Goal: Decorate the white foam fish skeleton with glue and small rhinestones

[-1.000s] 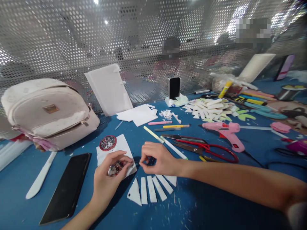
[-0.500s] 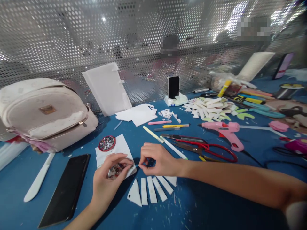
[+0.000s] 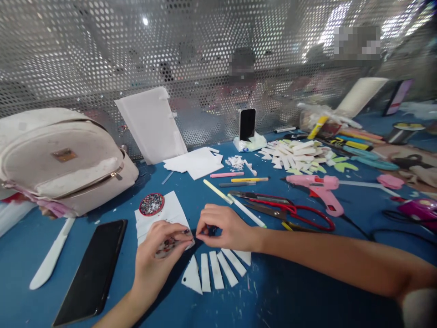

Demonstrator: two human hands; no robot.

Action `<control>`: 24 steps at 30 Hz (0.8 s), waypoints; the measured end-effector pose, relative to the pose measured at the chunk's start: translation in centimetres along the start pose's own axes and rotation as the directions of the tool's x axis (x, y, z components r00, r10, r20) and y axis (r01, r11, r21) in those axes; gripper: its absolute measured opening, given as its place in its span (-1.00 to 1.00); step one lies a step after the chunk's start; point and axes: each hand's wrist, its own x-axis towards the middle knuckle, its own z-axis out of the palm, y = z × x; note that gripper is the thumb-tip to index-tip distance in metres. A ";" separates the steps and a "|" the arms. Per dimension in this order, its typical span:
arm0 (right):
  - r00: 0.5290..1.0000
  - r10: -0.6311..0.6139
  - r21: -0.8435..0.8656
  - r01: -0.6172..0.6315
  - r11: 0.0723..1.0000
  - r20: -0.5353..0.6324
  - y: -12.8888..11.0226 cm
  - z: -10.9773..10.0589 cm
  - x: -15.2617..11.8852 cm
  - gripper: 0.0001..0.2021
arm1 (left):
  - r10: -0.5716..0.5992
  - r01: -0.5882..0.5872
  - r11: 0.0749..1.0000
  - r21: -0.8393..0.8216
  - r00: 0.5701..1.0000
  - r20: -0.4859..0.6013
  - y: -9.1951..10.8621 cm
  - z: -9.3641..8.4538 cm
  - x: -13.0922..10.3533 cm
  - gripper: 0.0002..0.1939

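Observation:
My left hand (image 3: 150, 255) is curled in a pinch over the lower part of a white paper sheet (image 3: 175, 205). Small dark specks show at its fingertips, too small to name. Between its thumb and fingers, a patch of mixed beads (image 3: 165, 246) is partly hidden. Just right of it, my right hand (image 3: 228, 228) has thumb and index finger pressed together; what they hold, if anything, is too small to make out. A red-rimmed round dish of beads (image 3: 152, 204) sits on the paper. Below the hands, white foam strips (image 3: 215, 269) fan out beside a fish-head-shaped piece (image 3: 193, 275) with a dark dot.
Left stand a backpack (image 3: 64, 159), a white knife (image 3: 53, 255) and a dark phone (image 3: 92, 273). Scissors (image 3: 283, 212), a pink glue gun (image 3: 321, 187) with its cord, and markers (image 3: 247, 211) lie right. Cut foam pieces (image 3: 297, 152) pile up behind, before a perforated metal panel (image 3: 205, 68).
The left fingers have shifted slightly and their tips sit closer to the right fingertips. The right hand stays almost in place. The view has moved slightly.

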 end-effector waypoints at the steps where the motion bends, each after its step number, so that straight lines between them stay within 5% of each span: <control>1: 1.000 -0.004 0.000 0.004 1.000 0.001 0.0 0.0 0.0 -0.90 | 0.015 -0.015 1.000 0.000 1.000 0.000 0.0 0.0 0.0 -0.77; 24: 0.993 0.118 0.023 -0.118 0.993 -0.008 0.0 0.3 -0.3 -0.88 | 0.079 -0.080 0.995 0.055 0.997 0.023 0.4 0.0 0.0 -0.82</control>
